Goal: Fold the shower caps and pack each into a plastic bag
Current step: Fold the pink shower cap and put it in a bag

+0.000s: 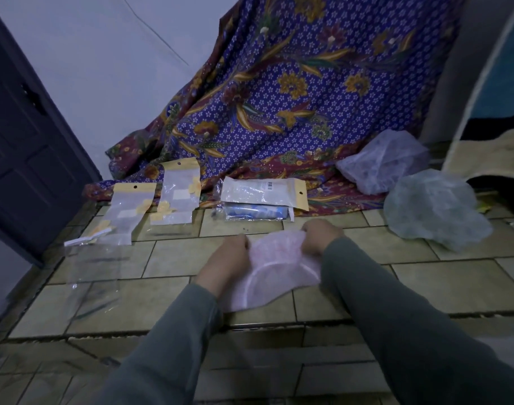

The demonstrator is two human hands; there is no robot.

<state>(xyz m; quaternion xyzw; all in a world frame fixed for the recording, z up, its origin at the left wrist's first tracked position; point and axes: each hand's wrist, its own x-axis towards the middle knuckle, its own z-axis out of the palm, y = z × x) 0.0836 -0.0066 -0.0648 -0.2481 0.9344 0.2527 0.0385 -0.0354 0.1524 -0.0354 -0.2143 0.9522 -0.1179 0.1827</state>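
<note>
A pale pink shower cap [274, 273] hangs between my two hands just above the tiled floor. My left hand [231, 257] grips its left edge and my right hand [320, 236] grips its right top edge, fingers curled into the plastic. Two more loose caps lie at the right: a greenish one [434, 211] and a bluish one [381, 160] behind it. Clear plastic bags with yellow headers lie at the left [127, 213] and centre-left [177, 194]. A packed bag [263, 192] rests on another package [254, 213].
A clear empty bag [95, 276] lies flat on the tiled floor [454, 276] at the left. A purple floral cloth [293, 97] drapes down behind the bags. A dark door [24, 141] stands at the left, and a beige mat [492, 156] at the far right.
</note>
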